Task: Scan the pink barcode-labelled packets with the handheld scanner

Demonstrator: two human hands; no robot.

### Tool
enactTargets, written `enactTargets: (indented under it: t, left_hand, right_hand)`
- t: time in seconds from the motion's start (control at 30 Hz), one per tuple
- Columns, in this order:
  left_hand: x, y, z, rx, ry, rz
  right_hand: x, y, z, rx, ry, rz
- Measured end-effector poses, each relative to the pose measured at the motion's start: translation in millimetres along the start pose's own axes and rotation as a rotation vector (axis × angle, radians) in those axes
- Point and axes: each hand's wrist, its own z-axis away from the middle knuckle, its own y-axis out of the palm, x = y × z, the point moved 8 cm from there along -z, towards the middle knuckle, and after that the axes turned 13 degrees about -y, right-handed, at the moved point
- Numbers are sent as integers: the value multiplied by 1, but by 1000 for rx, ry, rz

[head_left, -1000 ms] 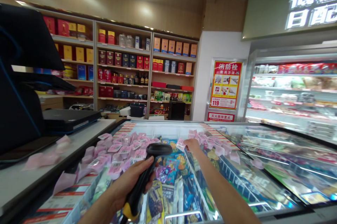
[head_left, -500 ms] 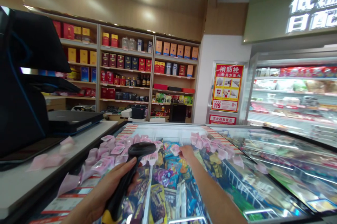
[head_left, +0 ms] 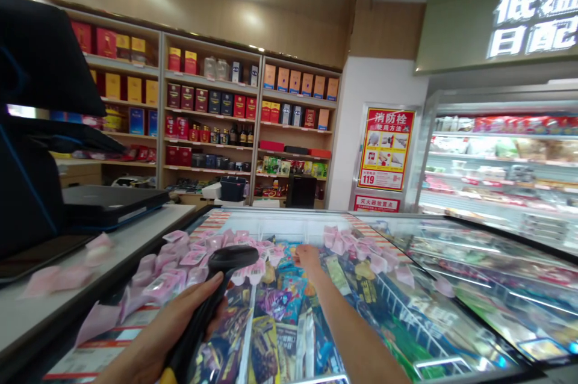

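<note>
In my left hand (head_left: pixel 185 318) is a black barcode scanner (head_left: pixel 235 256) with yellow at its lower end. Its head points right above a glass-topped freezer (head_left: pixel 280 220). My right hand (head_left: pixel 307 256) reaches over the glass with its fingers curled; what they hold, if anything, does not show. To its left, a heap of small pink packs (head_left: pixel 196 254) with white barcode labels lies on the glass. A smaller group of pink packs (head_left: pixel 345 242) lies to its right. Colourful bagged frozen goods (head_left: pixel 277 303) show beneath the glass, between my forearms.
A counter (head_left: pixel 90 263) on the left carries a dark checkout terminal (head_left: pixel 40 65) and several blurred pink packs. Shelves of boxed bottles (head_left: pixel 210 98) line the back wall. Another glass-topped freezer (head_left: pixel 487 275) and a lit open fridge (head_left: pixel 497 161) stand to the right.
The pink pack at my right fingertips no longer shows there. My right hand has shifted slightly left with fingers more curled. The view has turned a little right; the scanner stays in my left hand.
</note>
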Motion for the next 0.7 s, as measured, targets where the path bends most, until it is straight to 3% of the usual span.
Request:
enactTargets:
  t: [0.17, 0.27, 0.5, 0.7]
  left_hand:
    - [4, 17, -12, 40, -36, 13]
    - [3, 27, -17, 29, -43, 0]
    - [3, 39, -24, 49, -40, -26]
    - [2, 38, -17, 12, -36, -24]
  right_hand:
    - [-10, -97, -1, -226, 7, 411]
    - [-13, -130, -5, -233, -17, 586]
    - [-18, -128, -24, -35, -126, 831]
    - [-19, -124, -23, 57, -134, 968]
